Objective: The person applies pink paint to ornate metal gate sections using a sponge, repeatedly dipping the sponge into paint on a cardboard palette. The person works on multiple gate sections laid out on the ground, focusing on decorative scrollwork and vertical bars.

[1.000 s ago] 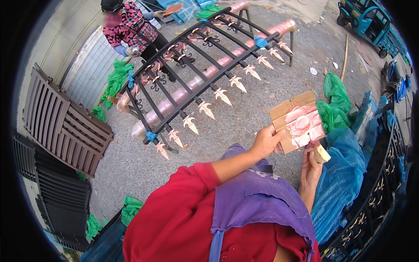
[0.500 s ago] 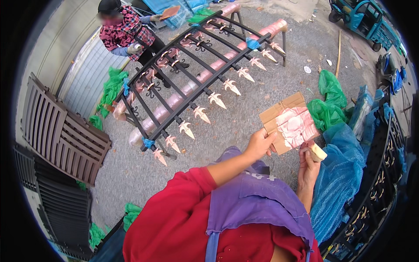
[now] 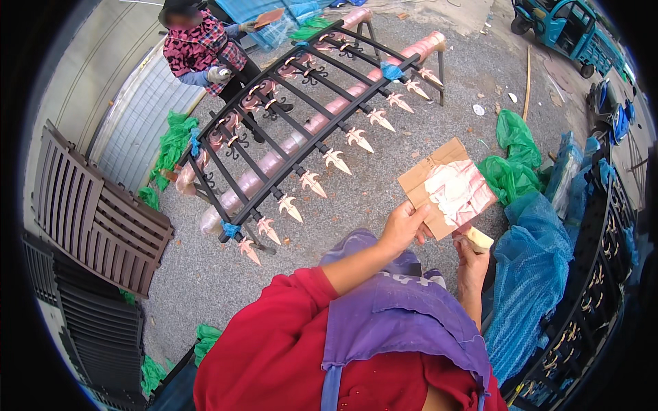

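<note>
Clamping cardboard (image 3: 419, 182) in left hand (image 3: 404, 227), yellow block (image 3: 479, 238) in right hand (image 3: 471, 263), paint (image 3: 455, 190) now looking whiter

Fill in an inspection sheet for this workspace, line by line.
Surface: grey ground, with pale scraps lying on it.
Job's things: cardboard smeared with pink paint; pale yellow sponge; black fence with pale pink spear tips, lying across film-wrapped supports.
Clutter: green sheeting and blue mesh at right.
Hands: left hand grips the cardboard; right hand holds the sponge.
Cables: nothing seen.
Surroundings: co-worker beyond the fence; brown panels at left; blue vehicle upper right.
</note>
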Demonstrator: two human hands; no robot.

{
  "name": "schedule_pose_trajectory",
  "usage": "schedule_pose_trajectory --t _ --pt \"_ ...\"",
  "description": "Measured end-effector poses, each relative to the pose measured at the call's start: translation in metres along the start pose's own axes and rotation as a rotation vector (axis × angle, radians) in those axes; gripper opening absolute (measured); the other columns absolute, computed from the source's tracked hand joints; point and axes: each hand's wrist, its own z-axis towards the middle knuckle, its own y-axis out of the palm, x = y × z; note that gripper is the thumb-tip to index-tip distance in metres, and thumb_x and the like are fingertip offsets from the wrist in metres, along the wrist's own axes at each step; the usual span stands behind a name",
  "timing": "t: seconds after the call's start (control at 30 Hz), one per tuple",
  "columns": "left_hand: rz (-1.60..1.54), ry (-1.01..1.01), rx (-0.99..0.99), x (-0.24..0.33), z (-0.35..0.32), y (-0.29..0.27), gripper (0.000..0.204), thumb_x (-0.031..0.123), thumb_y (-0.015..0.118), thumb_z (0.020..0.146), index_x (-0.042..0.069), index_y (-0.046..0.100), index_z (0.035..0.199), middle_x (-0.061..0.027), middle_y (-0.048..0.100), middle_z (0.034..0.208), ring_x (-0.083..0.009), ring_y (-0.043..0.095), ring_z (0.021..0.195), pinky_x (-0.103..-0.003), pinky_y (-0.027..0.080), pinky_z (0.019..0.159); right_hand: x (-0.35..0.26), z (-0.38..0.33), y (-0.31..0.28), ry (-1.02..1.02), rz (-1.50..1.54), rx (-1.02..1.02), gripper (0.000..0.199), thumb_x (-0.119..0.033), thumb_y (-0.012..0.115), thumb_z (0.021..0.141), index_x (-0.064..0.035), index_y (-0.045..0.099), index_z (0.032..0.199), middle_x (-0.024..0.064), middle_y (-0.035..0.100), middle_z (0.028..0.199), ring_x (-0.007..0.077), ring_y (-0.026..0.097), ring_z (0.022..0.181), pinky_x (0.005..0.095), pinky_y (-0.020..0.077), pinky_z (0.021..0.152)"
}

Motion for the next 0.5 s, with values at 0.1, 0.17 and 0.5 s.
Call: schedule_pose_trajectory --t 0.1,0.17,0.5 --pt "-0.033 0.014 0.002 0.001 0.005 -0.003 0.033 0.029 0.055 0.098 -0.002 0.053 0.11 -0.0099 0.066 0.087 -0.0128 0.064 0.062 -0.022 0.048 0.045 0.001 -0.007 0.003 0.061 0.031 0.022 0.032 -0.001 0.062 0.089 0.0012 0.053 0.12 0.0117 0.064 0.11 0.0191 0.066 0.094 0.0273 0.0557 0.08" --pt "-0.041 0.01 -0.001 0.004 0.006 -0.004 0.034 0.029 0.055 0.098 -0.002 0.053 0.111 -0.0101 0.066 0.088 -0.013 0.064 0.062 -0.022 0.048 0.045 -0.01 -0.009 0.007 0.052 0.082 0.042 0.031 0.0 0.062 0.089 0.001 0.054 0.119 0.0118 0.064 0.11 0.0188 0.066 0.094 0.0269 0.0558 0.08" --pt "-0.058 -0.012 0.032 0.006 0.01 -0.001 0.033 0.029 0.056 0.098 -0.002 0.053 0.109 -0.0108 0.066 0.089 -0.0141 0.065 0.063 -0.022 0.048 0.045 -0.008 0.001 0.003 0.114 -0.037 0.002 0.031 -0.002 0.062 0.089 -0.0007 0.055 0.12 0.0089 0.065 0.111 0.0171 0.064 0.099 0.0273 0.0557 0.081"
